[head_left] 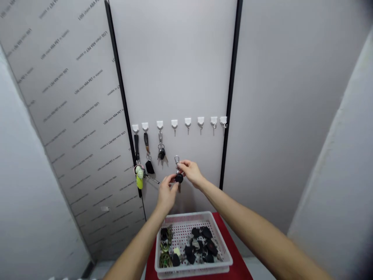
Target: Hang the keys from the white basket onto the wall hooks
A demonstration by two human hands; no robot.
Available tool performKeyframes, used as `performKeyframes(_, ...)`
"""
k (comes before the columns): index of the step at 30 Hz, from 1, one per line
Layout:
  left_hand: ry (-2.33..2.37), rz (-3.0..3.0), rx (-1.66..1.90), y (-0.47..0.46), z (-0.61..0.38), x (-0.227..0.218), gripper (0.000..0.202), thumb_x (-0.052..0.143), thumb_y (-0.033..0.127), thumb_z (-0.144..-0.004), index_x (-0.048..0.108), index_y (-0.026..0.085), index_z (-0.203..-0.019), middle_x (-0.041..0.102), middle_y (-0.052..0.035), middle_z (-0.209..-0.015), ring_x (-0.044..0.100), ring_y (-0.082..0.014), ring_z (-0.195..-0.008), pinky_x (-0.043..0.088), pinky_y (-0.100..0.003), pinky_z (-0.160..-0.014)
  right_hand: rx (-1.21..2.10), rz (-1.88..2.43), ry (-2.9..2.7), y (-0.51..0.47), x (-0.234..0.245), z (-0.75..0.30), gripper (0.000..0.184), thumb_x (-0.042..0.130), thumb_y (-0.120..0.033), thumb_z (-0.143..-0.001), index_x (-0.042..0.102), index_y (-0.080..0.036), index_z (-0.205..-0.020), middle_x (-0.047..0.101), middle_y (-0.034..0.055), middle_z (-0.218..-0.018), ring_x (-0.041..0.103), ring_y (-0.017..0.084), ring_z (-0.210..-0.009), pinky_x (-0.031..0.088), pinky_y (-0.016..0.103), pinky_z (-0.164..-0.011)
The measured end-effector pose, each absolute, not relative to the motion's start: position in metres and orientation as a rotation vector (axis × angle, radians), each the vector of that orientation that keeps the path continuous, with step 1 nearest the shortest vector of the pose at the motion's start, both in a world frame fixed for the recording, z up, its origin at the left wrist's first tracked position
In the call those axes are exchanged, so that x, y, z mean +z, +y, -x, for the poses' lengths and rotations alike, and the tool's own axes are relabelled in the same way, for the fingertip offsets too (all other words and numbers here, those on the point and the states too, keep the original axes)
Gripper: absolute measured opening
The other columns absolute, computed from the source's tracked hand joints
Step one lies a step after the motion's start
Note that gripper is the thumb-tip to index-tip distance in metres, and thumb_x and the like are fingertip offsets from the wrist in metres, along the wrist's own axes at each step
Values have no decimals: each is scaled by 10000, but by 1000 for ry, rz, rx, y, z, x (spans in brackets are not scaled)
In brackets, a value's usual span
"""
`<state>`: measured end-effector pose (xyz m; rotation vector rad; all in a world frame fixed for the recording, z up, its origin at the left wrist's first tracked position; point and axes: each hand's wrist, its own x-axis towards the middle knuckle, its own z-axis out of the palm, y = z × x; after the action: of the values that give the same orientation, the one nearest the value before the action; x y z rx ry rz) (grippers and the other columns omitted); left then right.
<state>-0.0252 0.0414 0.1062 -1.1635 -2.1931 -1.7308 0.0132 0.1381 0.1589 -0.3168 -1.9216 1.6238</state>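
Between my two hands, in front of the wall panel, is a bunch of keys with black heads on a silver clip. My right hand pinches the clip near its lower end, its open loop pointing up. Closed on the black key heads from the left is my left hand; a key blade hangs below. The clip's loop sits a little below a bare white hook, apart from it. Left of my hands, another bunch of keys hangs from a hook by a similar clip.
A key fob on a braided strap and a keychain with a lime-green tag hang farther left. Several white hooks continue rightward. Below, a white plastic basket holds keys and fobs on a red-covered surface. Black strips edge the panel.
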Motion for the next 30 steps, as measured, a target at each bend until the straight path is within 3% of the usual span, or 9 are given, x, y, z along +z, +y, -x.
performKeyframes(8,-2053,1184,-1459,63,42,172,343,418,96,-628,461,134,-966,501,-60,-960,461,-133,-869,366,-254,-763,1588,289,-1764,149,221,20,99,462,-232,-600,477,-133,-598,473,-49,-507,399,29,-402,325,159,-410)
performKeyframes(16,-2089,1130,-1378,77,57,188,344,427,99,-623,471,137,-963,518,-59,-909,486,-133,-812,370,-262,-752,1491,368,-1759,160,236,40,116,453,-226,-621,478,-130,-561,478,-38,-476,384,28,-376,323,159,-400)
performKeyframes(25,-2172,1035,-1451,68,59,173,340,454,121,-610,480,127,-949,535,-59,-892,493,-137,-795,374,-279,-741,1297,439,-1852,171,214,41,145,474,-200,-615,539,-113,-710,528,-6,-567,486,68,-510,384,197,-506)
performKeyframes(30,-2211,1010,-1643,48,39,110,313,436,136,-627,480,117,-937,533,-60,-893,500,-118,-777,385,-263,-728,1260,393,-2078,171,155,-5,218,468,-189,-616,538,-113,-808,547,-2,-614,487,63,-519,386,201,-523)
